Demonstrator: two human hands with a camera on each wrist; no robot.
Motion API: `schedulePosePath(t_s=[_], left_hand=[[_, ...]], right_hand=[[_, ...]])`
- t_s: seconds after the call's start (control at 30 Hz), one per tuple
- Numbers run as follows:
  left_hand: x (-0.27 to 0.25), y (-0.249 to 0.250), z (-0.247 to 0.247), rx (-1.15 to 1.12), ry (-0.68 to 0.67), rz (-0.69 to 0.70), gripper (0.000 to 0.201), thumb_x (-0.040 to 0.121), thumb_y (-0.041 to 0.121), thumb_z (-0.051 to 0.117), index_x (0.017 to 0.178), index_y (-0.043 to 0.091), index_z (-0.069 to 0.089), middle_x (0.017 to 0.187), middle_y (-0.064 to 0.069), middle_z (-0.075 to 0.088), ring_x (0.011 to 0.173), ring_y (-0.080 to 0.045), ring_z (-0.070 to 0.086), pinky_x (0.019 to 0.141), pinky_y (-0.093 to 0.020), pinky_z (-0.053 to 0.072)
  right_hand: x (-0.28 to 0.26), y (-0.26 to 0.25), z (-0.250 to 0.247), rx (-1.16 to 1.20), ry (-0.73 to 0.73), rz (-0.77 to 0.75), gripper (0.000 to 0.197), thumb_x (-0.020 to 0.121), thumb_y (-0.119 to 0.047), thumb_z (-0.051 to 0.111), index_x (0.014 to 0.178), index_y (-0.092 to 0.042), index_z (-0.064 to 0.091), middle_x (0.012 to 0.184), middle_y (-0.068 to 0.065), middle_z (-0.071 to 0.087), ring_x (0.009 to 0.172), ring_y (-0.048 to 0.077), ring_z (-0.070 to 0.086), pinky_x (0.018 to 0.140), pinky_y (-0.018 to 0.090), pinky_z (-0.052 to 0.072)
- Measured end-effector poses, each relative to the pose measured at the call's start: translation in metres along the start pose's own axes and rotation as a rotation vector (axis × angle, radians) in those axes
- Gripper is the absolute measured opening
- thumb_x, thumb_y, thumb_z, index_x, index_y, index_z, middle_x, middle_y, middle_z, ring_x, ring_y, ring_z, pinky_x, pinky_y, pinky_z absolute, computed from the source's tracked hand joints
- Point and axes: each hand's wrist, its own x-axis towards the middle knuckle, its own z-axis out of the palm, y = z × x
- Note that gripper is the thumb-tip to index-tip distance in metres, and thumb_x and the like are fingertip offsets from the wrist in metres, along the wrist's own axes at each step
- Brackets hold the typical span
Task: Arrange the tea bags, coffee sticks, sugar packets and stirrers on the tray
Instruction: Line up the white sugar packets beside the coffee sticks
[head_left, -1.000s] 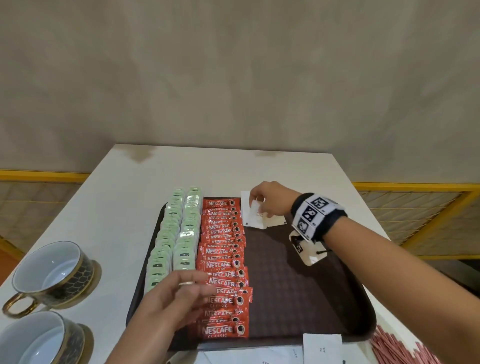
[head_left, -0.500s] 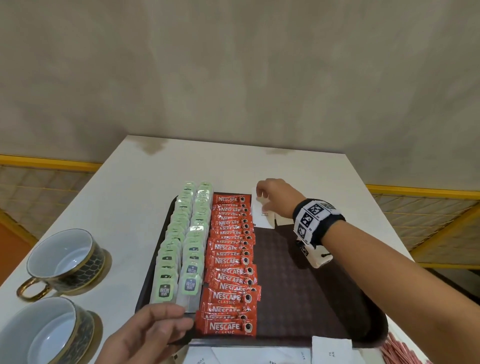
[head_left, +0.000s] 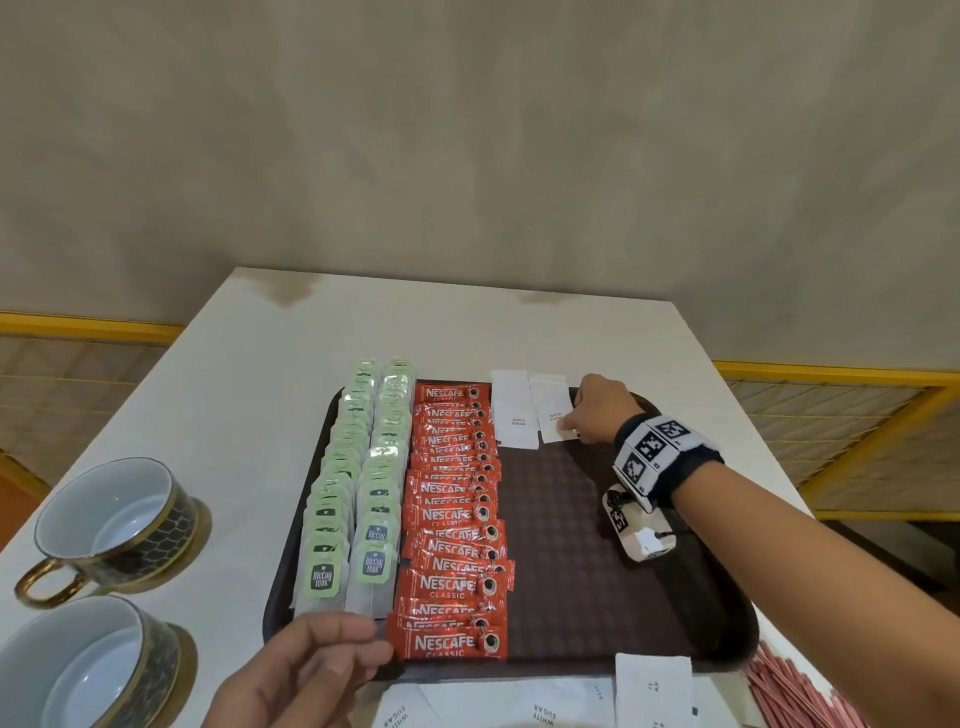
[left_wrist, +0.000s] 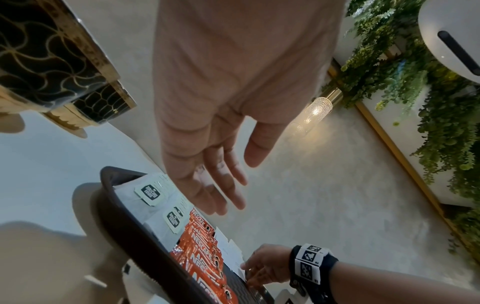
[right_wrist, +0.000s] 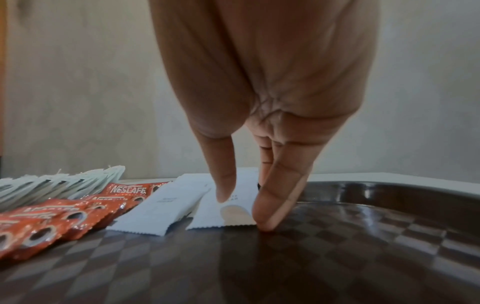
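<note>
On the dark brown tray (head_left: 571, 545) lie two columns of green-tagged tea bags (head_left: 358, 488) and one column of red coffee sticks (head_left: 452, 519). Two white sugar packets lie side by side at the far end, the first (head_left: 514, 410) next to the sticks, the second (head_left: 551, 410) to its right. My right hand (head_left: 571, 428) is at the second packet (right_wrist: 215, 218). Its fingers are straight: a fingertip (right_wrist: 265, 224) touches the tray at the packet's right corner, and the thumb hovers over the packet. My left hand (head_left: 353, 649) hovers open and holding nothing over the tray's near left corner.
More sugar packets (head_left: 652, 686) lie on the white table at the tray's near edge. A heap of red stirrers (head_left: 800, 691) is at the near right. Two black-and-gold cups (head_left: 114, 519) (head_left: 88, 670) stand left of the tray. The tray's right half is bare.
My right hand has shifted right and now has a second sugar packet flat beside the first. My left hand has drawn back from the coffee sticks to the tray's near edge.
</note>
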Motion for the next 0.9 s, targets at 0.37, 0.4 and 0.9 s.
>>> schedulePosePath(t_s=[0.37, 0.4, 0.9], left_hand=[[-0.008, -0.003, -0.022, 0.160, 0.020, 0.006, 0.019, 0.091, -0.010, 0.047, 0.096, -0.006, 0.065, 0.088, -0.023, 0.073, 0.091, -0.035, 0.067, 0.085, -0.042, 0.051], [-0.011, -0.001, -0.020, 0.191, 0.022, 0.018, 0.019, 0.092, -0.008, 0.048, 0.096, -0.003, 0.066, 0.088, -0.019, 0.074, 0.092, -0.032, 0.067, 0.088, -0.041, 0.049], [-0.051, -0.037, 0.056, 1.525, -0.522, 0.358, 0.065, 0.085, 0.051, 0.061, 0.141, 0.032, 0.033, 0.136, 0.011, 0.041, 0.122, -0.013, 0.040, 0.098, -0.027, 0.039]], right_hand=[[-0.010, -0.015, -0.005, 0.033, -0.026, 0.068, 0.026, 0.083, -0.013, 0.069, 0.068, -0.005, 0.049, 0.069, 0.008, 0.057, 0.065, 0.023, 0.059, 0.042, 0.024, 0.037], [-0.017, -0.015, -0.010, 0.072, -0.009, 0.069, 0.022, 0.083, -0.014, 0.068, 0.070, -0.003, 0.054, 0.068, 0.009, 0.059, 0.064, 0.024, 0.062, 0.043, 0.024, 0.042], [-0.308, 0.072, 0.007, -0.073, -0.280, 0.146, 0.056, 0.077, -0.057, 0.071, 0.107, -0.010, 0.065, 0.101, 0.009, 0.067, 0.092, 0.025, 0.065, 0.069, 0.028, 0.046]])
